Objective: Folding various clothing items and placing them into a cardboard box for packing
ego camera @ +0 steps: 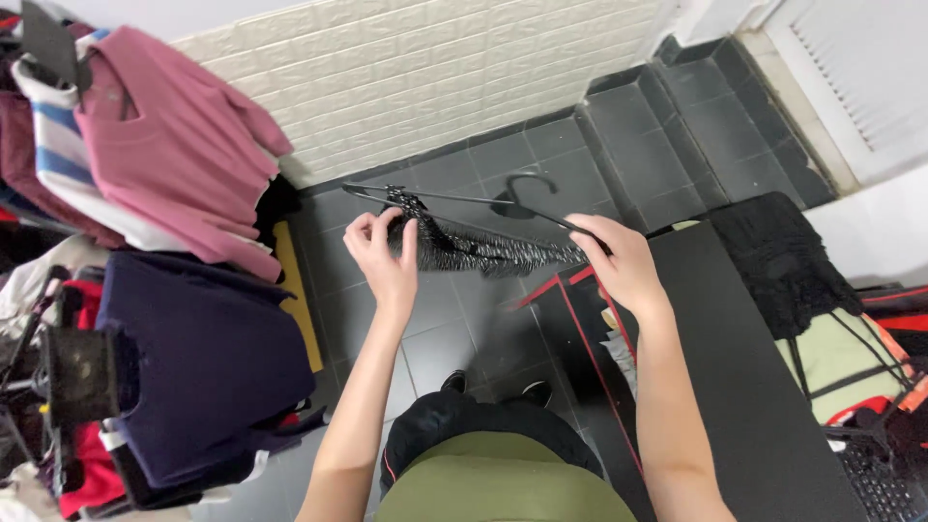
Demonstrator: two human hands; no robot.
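Note:
I hold a black clothes hanger (454,199) level in front of me, with a dark patterned garment (483,249) draped along it. My left hand (382,256) pinches the garment's strap at the hanger's left end. At the right end, my right hand (619,263) grips the hanger and the garment's edge. The hook (527,184) points away from me, over the dark tiled floor (454,329).
To my left a rack carries hanging clothes: a pink shirt (174,145), a striped top (58,155) and a navy garment (203,358). A black table (735,387) stands on my right with black cloth (778,256) heaped beyond it. Tiled steps (677,126) rise toward a white brick wall (416,77).

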